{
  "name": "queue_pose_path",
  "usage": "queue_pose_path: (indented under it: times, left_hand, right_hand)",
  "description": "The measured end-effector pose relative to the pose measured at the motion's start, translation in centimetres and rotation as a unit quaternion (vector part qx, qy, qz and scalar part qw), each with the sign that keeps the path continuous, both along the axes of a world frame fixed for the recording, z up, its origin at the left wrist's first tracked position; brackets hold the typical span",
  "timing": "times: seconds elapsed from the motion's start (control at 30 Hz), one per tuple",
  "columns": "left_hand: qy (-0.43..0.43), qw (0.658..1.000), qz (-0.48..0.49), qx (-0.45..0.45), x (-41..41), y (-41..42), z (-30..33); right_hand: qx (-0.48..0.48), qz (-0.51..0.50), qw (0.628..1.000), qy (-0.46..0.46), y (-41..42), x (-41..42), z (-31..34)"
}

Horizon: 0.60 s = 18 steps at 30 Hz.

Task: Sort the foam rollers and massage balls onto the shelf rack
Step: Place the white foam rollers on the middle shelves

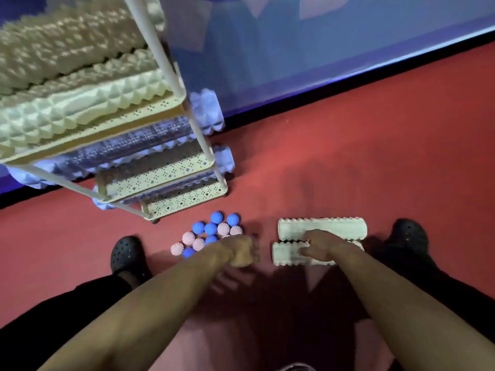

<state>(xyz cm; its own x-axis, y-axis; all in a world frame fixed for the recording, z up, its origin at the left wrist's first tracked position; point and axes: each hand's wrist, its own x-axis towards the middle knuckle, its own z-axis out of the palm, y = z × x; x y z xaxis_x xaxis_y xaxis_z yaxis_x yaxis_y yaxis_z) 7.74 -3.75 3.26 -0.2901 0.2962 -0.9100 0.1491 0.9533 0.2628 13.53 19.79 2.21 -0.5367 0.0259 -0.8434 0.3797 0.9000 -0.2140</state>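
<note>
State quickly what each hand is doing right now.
Left hand: fingers curled beside the spiky balls; contents cannot be told.
Right hand: open, resting on the near foam roller.

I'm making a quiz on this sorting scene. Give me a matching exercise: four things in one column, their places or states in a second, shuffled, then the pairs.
Things:
1. spiky balls
2. right hand
3. left hand
4. blue rollers

Places or states:
A. on the lower shelves of the rack
B. resting on the near cream roller
C. clustered on the red floor
D. fingers curled, beside the balls

Pairs: 1-C, 2-B, 3-D, 4-A
</note>
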Motion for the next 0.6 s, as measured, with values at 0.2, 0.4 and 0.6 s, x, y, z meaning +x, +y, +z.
queue_pose_path:
  times: [0.2,0.4,0.6]
  left_hand:
    - [0.054,0.997,-0.016,0.051,1.3,4.5,-11.9]
    - [0.224,0.948,-0.087,0.210,1.7,8.5,-17.8]
    - [0.278,0.932,-0.075,0.221,-2.1,14.3,-21.0]
  right_hand:
    - [-0.007,-0.063,0.997,-0.034,3.7,3.0,-9.1]
    - [0.018,0.034,0.998,0.057,6.0,3.6,-15.7]
    - [-0.029,0.091,0.995,0.034,7.4,4.4,-20.5]
